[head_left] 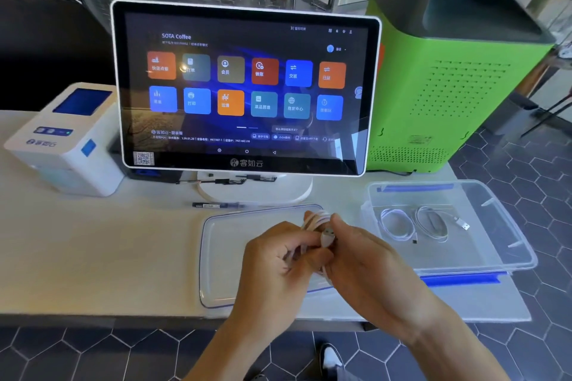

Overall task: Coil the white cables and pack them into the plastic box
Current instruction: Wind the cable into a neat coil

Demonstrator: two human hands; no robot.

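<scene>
My left hand (278, 260) and my right hand (362, 254) meet above the box lid (223, 260) and both grip a coiled white cable (320, 219). Its USB plug shows between the fingers, and part of the coil is hidden by them. To the right stands the clear plastic box (501, 226) with blue latches. Two coiled white cables lie on its floor: one (397, 224) at the left, another (431, 221) beside it with its plug pointing right.
A touchscreen terminal (244, 90) stands behind the lid, with pens (216, 205) by its base. A white receipt printer (66, 139) is at the left, a green machine (448, 77) at the back right. The counter edge runs just below my wrists.
</scene>
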